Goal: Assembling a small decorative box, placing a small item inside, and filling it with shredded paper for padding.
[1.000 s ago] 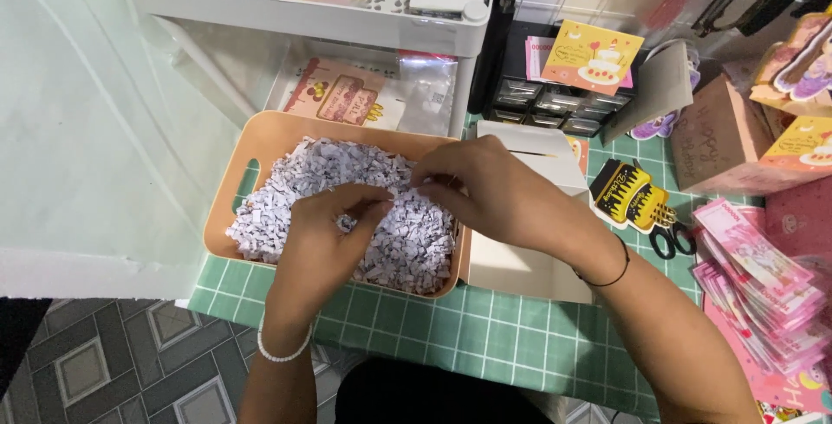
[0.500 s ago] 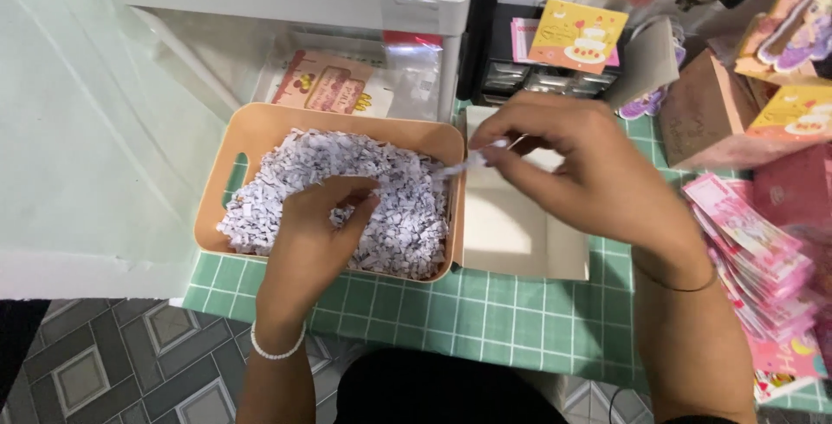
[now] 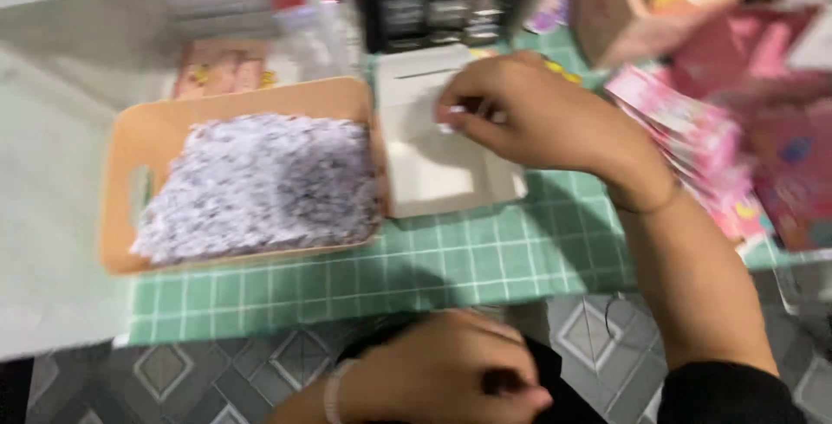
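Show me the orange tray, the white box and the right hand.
orange tray (image 3: pixel 121 142), head view, bare left wall.
white box (image 3: pixel 433 177), head view, inside floor.
right hand (image 3: pixel 537 116), head view, back of hand.

Green checked mat (image 3: pixel 485 255) covered the counter. Stack of pink packets (image 3: pixel 693 142) lay at right. Black drawer unit (image 3: pixel 442 12) stood far centre. Grey patterned floor tiles (image 3: pixel 199 368) showed near.

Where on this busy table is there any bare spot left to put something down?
Bare green grid mat runs along the near edge, in front of the orange tray and white box. The right side is crowded with pink packets; the back is packed too.
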